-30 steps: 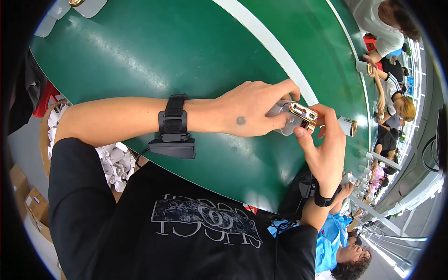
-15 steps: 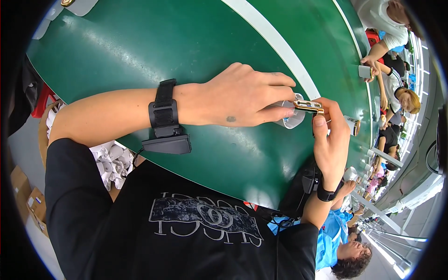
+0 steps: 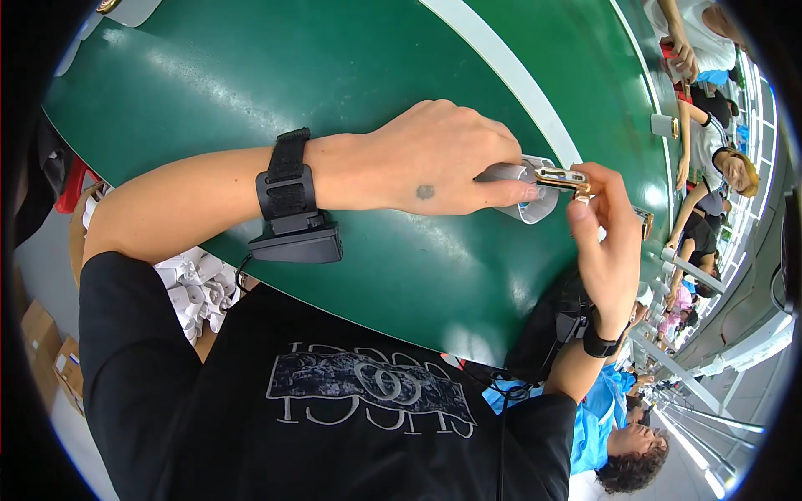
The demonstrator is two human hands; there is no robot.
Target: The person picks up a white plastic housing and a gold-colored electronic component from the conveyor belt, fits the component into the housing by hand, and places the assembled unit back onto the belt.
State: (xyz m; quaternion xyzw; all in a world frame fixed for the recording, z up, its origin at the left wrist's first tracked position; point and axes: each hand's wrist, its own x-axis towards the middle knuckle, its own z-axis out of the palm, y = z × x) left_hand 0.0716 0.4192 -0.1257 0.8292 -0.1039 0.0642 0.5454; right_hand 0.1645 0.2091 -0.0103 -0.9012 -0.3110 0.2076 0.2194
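Note:
My left hand (image 3: 455,160) is closed around a white, cup-shaped plastic housing (image 3: 541,209) just above the green table, its thumb stretched along the near side and its fingers curled. At the housing's rim sits a small gold-edged metal part (image 3: 561,177) with slots in its face. My right hand (image 3: 608,230) pinches this part between thumb and fingertips from the right. The part touches or nearly touches the housing; I cannot tell whether the two are joined. My left palm hides much of the housing.
The green table (image 3: 351,75) carries a curved white strip (image 3: 510,71). White housings (image 3: 134,8) stand at the far left; another (image 3: 664,125) stands at the right, near co-workers. A box of white plastic pieces (image 3: 199,288) is below the table's near edge. Black cables (image 3: 510,388) hang by my right arm.
Both hands have shifted slightly right with the housing and metal part. My left fingers, stretched toward the part before, are now curled in. A co-worker's hand has left the housing at the right.

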